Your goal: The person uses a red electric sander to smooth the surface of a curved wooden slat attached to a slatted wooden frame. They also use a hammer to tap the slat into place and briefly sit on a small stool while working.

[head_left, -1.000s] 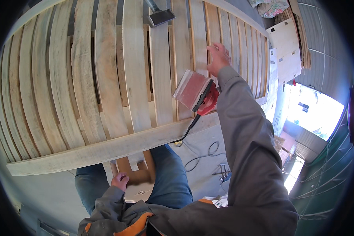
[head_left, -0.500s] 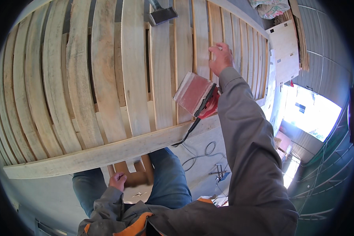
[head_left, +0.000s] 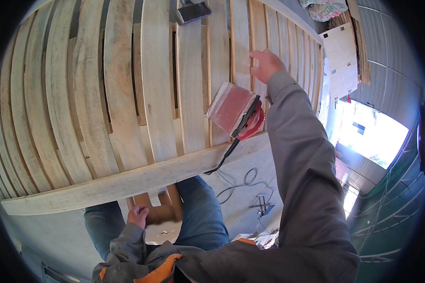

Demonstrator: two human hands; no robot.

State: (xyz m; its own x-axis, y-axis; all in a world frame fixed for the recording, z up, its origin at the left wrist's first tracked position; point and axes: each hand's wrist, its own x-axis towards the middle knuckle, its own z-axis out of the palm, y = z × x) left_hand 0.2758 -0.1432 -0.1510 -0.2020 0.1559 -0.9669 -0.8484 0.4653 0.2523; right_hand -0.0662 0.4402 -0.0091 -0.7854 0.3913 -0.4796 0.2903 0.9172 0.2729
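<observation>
A slatted wooden panel [head_left: 158, 94] lies in front of me, with a long rail along its near side. On its right part rests my right hand [head_left: 269, 66], thumb and forefinger apart, fingertips at the edge of a narrow slat. Some of its fingers are hidden behind the hand. Just below it, a red power sander [head_left: 256, 121] lies tipped over, its worn sanding pad [head_left: 231, 107] facing up and its black cord running over the rail. My left hand [head_left: 137, 216] is held closed over my lap, with nothing visible in it.
A hammer [head_left: 194, 12] lies across the slats at the far side. The cord [head_left: 251, 176] loops on the floor near a small blue-and-metal tool [head_left: 263, 206]. A board with square holes [head_left: 341, 61] and a white bag [head_left: 327, 9] stand at the far right.
My right hand has shifted slightly right, its forearm swinging right too. The view has moved a little, so the panel and hammer appear shifted. The sander stays tipped over on the slats.
</observation>
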